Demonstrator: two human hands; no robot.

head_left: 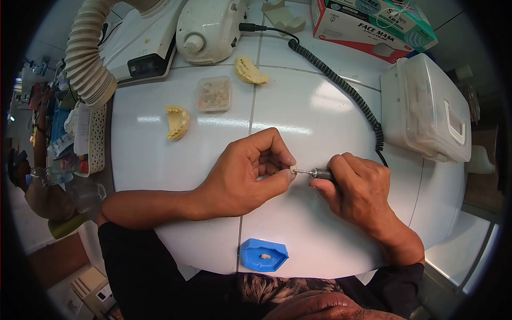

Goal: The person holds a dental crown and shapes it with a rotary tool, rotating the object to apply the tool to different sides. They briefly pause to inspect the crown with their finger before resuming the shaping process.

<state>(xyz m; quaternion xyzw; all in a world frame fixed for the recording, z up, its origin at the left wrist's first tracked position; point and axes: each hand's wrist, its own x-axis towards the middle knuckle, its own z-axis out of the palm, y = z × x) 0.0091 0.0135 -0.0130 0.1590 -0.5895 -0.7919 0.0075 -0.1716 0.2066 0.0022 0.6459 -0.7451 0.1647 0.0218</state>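
Note:
My left hand [248,173] pinches a tiny pale piece [293,169] between thumb and fingertips. Wrapped round a dark rotary handpiece [324,174] is my right hand [357,186], and the thin metal bit points left, its tip at the pale piece. Near the table's front edge a blue tray [265,255] holds a small pinkish piece [265,256]. Beyond my left hand lie a yellow dental cast [177,122], a second cast [250,71] and a clear box of small pale pieces [214,94].
A coiled black cable [341,80] runs from a white control unit [208,32] down the right. Behind are a ribbed hose [88,53] and face mask box [368,32]. A clear plastic case [426,109] stands right, a white basket [97,141] left. A person sits far left.

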